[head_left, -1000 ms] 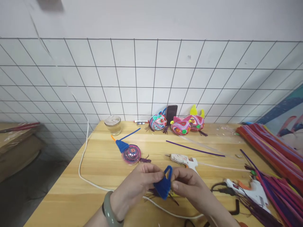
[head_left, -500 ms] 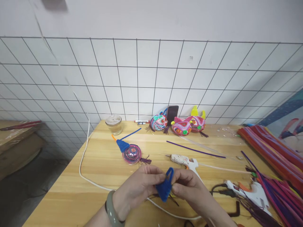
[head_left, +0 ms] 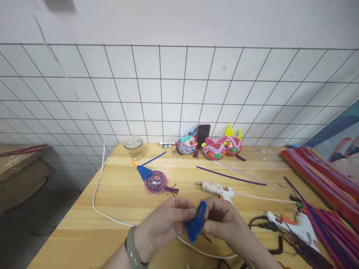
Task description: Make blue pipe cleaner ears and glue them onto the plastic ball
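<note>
Between my two hands is a blue fuzzy pipe-cleaner piece (head_left: 194,228), a wound triangle with a narrow loop at its top. My left hand (head_left: 174,216) pinches its left edge between thumb and fingers. From the other side, my right hand (head_left: 221,220) grips it near the loop. A similar blue triangle (head_left: 144,172), with an orange tip and a blue stem, rests against a round clear-domed piece (head_left: 155,182) with swirled pink and purple inside. Just beyond my right hand lies a white glue gun (head_left: 215,188).
A second glue gun (head_left: 294,226) and bundled pipe cleaners (head_left: 316,175) lie at the right. Decorated fish-like figures (head_left: 187,144) and a phone (head_left: 203,135) stand along the wall. A glass jar (head_left: 134,148) is at the back left. A white cord (head_left: 97,190) crosses the table.
The blue piece has tilted slightly between my fingers, its lower tip swinging a little down and left. Both hands keep hold of it. The view has shifted slightly.
</note>
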Tool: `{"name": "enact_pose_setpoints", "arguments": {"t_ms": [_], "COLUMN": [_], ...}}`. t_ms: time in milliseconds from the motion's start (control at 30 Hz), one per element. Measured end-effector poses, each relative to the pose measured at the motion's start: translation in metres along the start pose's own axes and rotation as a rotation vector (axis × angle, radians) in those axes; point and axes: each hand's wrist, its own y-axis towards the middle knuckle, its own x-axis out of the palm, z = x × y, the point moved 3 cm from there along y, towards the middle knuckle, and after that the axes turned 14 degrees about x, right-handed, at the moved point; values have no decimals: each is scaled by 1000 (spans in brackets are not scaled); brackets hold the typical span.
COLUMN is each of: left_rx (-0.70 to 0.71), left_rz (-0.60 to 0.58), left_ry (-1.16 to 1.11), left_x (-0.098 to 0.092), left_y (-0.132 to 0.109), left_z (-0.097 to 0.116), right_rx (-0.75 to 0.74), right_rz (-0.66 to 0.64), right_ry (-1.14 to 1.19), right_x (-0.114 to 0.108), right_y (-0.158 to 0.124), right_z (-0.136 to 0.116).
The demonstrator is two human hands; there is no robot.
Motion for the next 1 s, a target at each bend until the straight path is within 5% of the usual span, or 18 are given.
{"name": "enact_pose_setpoints", "arguments": {"t_ms": [267,433,600,867,1000], "left_rx": [-33,33,223,488,584], "left_rz": [-110,-39,126,149,101], "left_ry": [19,219,523,1010,1043], "left_x": [6,7,-6,3,9], "left_y": [0,3,6,-5,-4], "left_z": [-6,3,14,26,25], "right_rx": [13,-32,-74,-67,-47], "right_rz": [1,129,381,399,358], "right_ry": [-14,-109,-257,-197,-131], "right_x": [5,1,-9,-10,-7], "right_y": [1,0,1,8,10], "right_z": [1,-6,-9,-6,2]}}
